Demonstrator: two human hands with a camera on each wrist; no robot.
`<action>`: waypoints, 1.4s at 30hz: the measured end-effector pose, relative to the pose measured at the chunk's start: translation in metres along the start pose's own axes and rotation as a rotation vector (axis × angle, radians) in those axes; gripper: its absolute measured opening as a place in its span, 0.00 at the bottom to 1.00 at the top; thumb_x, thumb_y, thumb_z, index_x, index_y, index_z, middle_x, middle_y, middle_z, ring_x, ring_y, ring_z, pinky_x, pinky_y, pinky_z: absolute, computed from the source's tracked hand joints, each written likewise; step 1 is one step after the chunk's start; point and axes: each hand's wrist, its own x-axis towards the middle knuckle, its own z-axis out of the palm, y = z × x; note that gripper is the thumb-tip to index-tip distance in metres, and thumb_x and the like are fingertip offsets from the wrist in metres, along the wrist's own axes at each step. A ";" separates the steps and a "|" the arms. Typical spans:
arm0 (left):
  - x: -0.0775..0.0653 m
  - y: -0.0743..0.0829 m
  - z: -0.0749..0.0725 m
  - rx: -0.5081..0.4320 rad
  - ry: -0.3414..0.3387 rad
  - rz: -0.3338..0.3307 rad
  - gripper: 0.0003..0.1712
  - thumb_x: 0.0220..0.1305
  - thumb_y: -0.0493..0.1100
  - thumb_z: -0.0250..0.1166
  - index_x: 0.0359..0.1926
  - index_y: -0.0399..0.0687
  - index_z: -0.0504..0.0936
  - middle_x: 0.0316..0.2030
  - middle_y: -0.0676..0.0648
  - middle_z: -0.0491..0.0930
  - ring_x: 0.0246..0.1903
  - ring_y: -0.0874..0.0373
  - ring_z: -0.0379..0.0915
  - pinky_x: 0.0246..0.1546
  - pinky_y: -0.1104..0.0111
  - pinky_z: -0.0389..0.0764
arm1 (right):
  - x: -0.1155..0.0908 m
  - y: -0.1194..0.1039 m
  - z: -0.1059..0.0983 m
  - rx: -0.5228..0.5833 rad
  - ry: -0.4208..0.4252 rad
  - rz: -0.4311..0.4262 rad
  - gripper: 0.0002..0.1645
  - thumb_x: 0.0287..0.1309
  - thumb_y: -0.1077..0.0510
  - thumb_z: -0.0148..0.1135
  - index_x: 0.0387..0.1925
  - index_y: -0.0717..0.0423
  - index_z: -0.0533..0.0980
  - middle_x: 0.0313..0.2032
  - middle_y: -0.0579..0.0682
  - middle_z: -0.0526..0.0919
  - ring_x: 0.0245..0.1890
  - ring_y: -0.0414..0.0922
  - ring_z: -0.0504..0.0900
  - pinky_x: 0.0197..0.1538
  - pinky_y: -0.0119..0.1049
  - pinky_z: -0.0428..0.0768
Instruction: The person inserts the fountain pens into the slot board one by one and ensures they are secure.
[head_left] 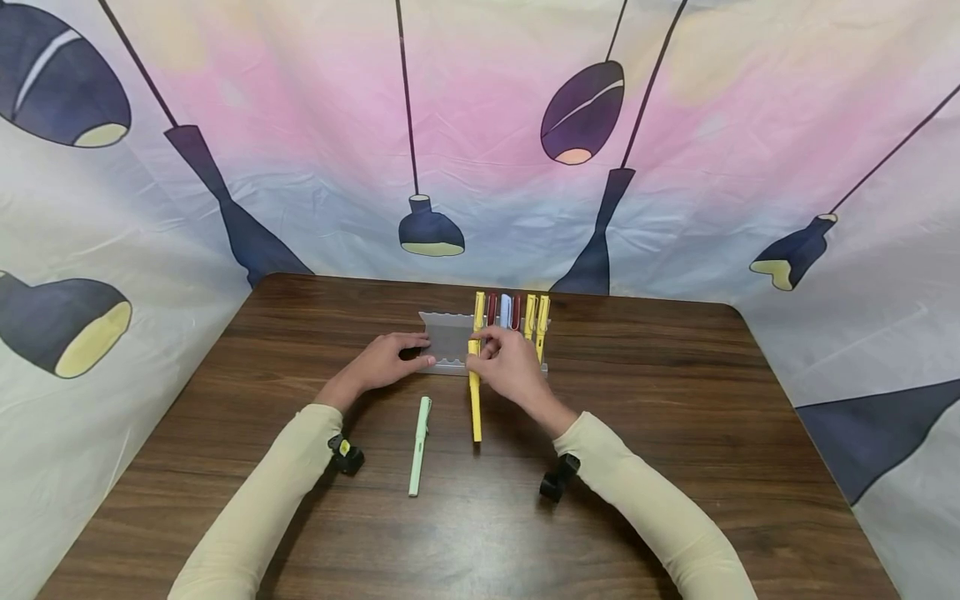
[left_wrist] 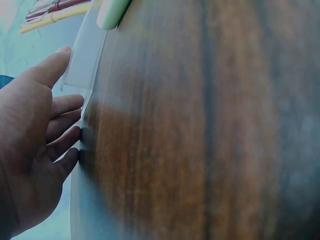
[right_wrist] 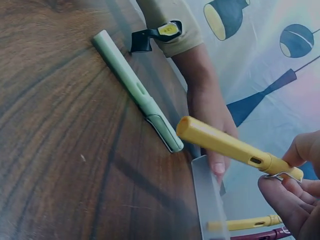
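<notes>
My right hand [head_left: 513,367] pinches a yellow pen [right_wrist: 227,147] near its clip end, between thumb and fingers. The pen's other end points toward me, in front of a translucent grey pen rack [head_left: 448,340]. At the rack's left end, my left hand [head_left: 384,362] rests with thumb and fingers loosely extended against the edge. A light green pen [head_left: 420,446] lies on the table in front of the rack, between both arms. In the rack's right part sit yellow pens [head_left: 542,321], dark red pens [head_left: 492,308] and a light blue pen [head_left: 506,311], partly hidden by my right hand.
The brown wood table [head_left: 637,517] extends on all sides of the rack. Behind its far edge hangs a cloth [head_left: 495,192] printed with dark lamps. Each sleeve bears a small black wrist camera, the left one [head_left: 347,457] and the right one [head_left: 558,477].
</notes>
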 end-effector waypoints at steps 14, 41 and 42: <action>-0.001 0.002 -0.002 -0.014 -0.020 -0.021 0.38 0.71 0.65 0.61 0.69 0.42 0.76 0.71 0.41 0.71 0.72 0.42 0.63 0.69 0.45 0.67 | 0.019 -0.007 -0.011 -0.055 0.085 -0.040 0.16 0.58 0.55 0.74 0.48 0.55 0.86 0.30 0.45 0.83 0.14 0.38 0.69 0.22 0.31 0.66; 0.000 -0.002 -0.001 -0.007 -0.015 0.008 0.39 0.71 0.65 0.61 0.69 0.42 0.76 0.71 0.41 0.71 0.72 0.42 0.64 0.69 0.45 0.67 | 0.056 -0.008 -0.006 -0.066 0.240 -0.092 0.18 0.62 0.51 0.73 0.51 0.53 0.84 0.32 0.46 0.86 0.27 0.41 0.83 0.26 0.36 0.79; 0.000 -0.002 -0.001 -0.007 -0.016 0.006 0.38 0.71 0.65 0.61 0.69 0.42 0.76 0.71 0.41 0.71 0.72 0.42 0.64 0.69 0.45 0.67 | 0.057 -0.007 -0.006 -0.065 0.248 -0.095 0.17 0.62 0.52 0.73 0.51 0.53 0.84 0.32 0.46 0.86 0.28 0.41 0.84 0.27 0.36 0.79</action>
